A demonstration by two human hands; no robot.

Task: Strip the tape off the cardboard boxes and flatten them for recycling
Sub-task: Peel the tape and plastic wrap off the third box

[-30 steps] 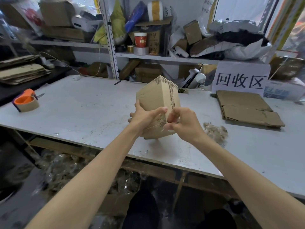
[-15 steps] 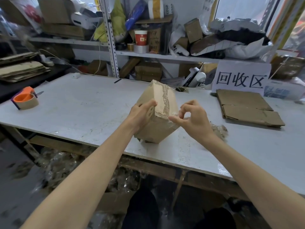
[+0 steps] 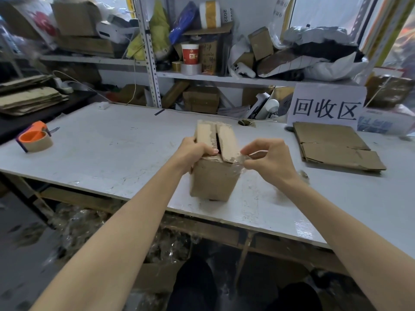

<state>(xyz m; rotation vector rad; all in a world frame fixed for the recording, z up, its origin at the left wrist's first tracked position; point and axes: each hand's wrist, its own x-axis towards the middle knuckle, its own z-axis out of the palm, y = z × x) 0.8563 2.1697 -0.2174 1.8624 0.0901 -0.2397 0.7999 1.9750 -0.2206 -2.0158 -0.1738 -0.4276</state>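
Note:
A small brown cardboard box (image 3: pixel 213 178) stands upright on the white table (image 3: pixel 112 153) near its front edge. Its two top flaps are split apart along the middle seam. My left hand (image 3: pixel 196 151) grips the box's top left edge, fingers curled over the left flap. At the box's upper right corner my right hand (image 3: pixel 269 159) pinches a strip of clear tape (image 3: pixel 241 161), which still clings to that corner.
Flattened cardboard (image 3: pixel 334 145) lies at the right below a white sign (image 3: pixel 325 107). An orange tape dispenser (image 3: pixel 34 138) sits at the table's left. Behind stand cluttered shelves (image 3: pixel 202 75). Crumpled tape lies on the floor (image 3: pixel 74 223) under the table.
The box was tilted on an edge; now it stands upright on the table with its top flaps facing up. My right hand has taken hold of clear tape at the right corner.

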